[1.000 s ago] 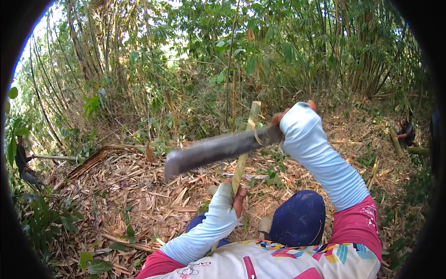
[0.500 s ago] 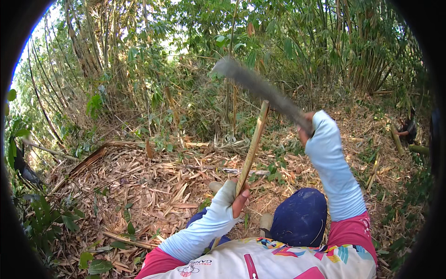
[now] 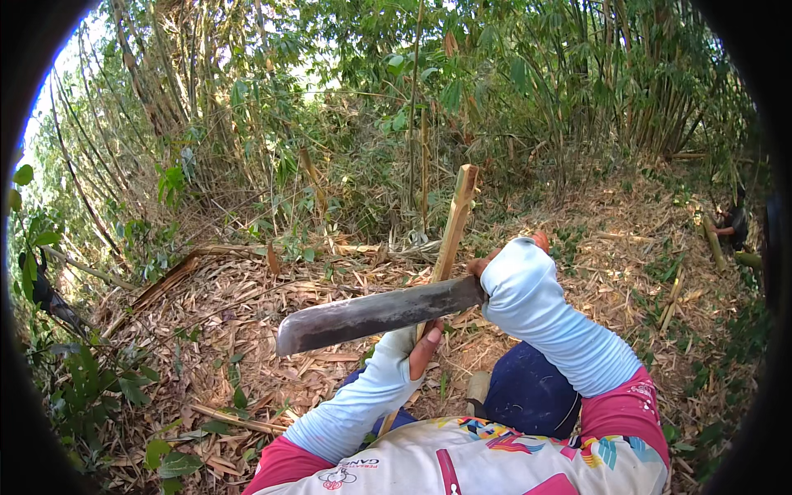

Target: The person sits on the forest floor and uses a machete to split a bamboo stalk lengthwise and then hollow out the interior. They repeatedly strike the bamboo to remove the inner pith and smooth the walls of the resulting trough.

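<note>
My left hand is closed around the lower part of a pale split stick, which looks like bamboo and stands nearly upright, leaning a little right. My right hand, partly covered by a light blue sleeve, grips a machete whose handle is hidden in the fist. The machete's broad, dark grey blade points left, crossing in front of the stick just above my left hand. Whether its edge touches the stick I cannot tell. Below the right forearm shows my knee in dark blue cloth.
Dry leaves cover the ground. A curved brown strip of bark or dry bamboo lies at the left. Bamboo clumps rise behind. Far right, a person in dark clothes is near cut bamboo poles. Green leaves grow lower left.
The machete has come down from its raised position, its blade swinging down and left across the stick. My right hand is lower and further left. The stick's top shows slightly higher.
</note>
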Motion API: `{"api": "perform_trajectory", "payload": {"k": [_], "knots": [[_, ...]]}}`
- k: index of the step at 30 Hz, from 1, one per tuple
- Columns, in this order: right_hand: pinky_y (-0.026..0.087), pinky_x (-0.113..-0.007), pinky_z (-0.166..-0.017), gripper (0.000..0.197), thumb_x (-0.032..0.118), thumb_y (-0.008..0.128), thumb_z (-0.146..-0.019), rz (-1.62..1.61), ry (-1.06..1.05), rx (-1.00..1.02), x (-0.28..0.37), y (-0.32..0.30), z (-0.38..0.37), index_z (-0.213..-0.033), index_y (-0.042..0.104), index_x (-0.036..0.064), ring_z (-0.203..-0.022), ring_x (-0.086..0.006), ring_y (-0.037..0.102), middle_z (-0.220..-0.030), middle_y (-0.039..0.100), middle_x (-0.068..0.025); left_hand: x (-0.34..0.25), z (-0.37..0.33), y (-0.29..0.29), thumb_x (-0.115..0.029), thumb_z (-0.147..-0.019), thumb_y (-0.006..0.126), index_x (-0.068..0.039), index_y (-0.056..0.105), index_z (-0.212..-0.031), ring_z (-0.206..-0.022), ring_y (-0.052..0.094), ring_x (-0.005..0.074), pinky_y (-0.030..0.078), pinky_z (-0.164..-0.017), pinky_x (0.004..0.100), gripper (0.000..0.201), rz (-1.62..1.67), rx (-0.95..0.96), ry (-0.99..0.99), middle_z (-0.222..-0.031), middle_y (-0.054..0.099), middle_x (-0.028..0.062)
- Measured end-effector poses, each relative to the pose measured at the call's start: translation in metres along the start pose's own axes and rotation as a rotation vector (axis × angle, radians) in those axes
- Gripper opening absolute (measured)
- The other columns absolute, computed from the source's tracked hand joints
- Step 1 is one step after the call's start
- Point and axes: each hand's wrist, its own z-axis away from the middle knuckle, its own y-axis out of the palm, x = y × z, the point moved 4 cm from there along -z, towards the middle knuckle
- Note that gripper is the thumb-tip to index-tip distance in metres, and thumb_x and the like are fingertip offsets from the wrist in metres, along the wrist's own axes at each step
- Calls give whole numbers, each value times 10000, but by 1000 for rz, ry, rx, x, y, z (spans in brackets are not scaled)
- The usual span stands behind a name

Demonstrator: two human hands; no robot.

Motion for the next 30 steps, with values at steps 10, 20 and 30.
{"api": "perform_trajectory", "payload": {"k": [10, 20, 30], "knots": [[425, -548, -786, 101, 193, 643, -766, 14, 18, -84, -3, -9, 3, -862, 668, 174, -775, -274, 663, -732, 646, -45, -20, 9, 8, -91, -974, 477, -25, 496, -1156, -776, 448, 109, 393, -695, 260, 194, -177, -15, 92, -861, 492, 9], [373, -594, -924, 384, 255, 746, -608, 170, 10, -91, -12, -26, -9, -976, 679, 167, -837, -263, 655, -817, 666, -47, -21, 15, 6, -189, -998, 509, -50, 511, -1108, -687, 399, 33, 338, -623, 191, 178, -144, -98, 143, -813, 456, -49], [528, -371, -675, 221, 113, 675, -828, -158, 105, -684, -63, -82, -15, -1048, 650, 106, -728, -220, 663, -825, 674, -96, -7, 23, 5, -34, -963, 491, -26, 510, -1044, -714, 454, 94, 382, -643, 228, 83, -22, -48, 102, -834, 501, 10]]}}
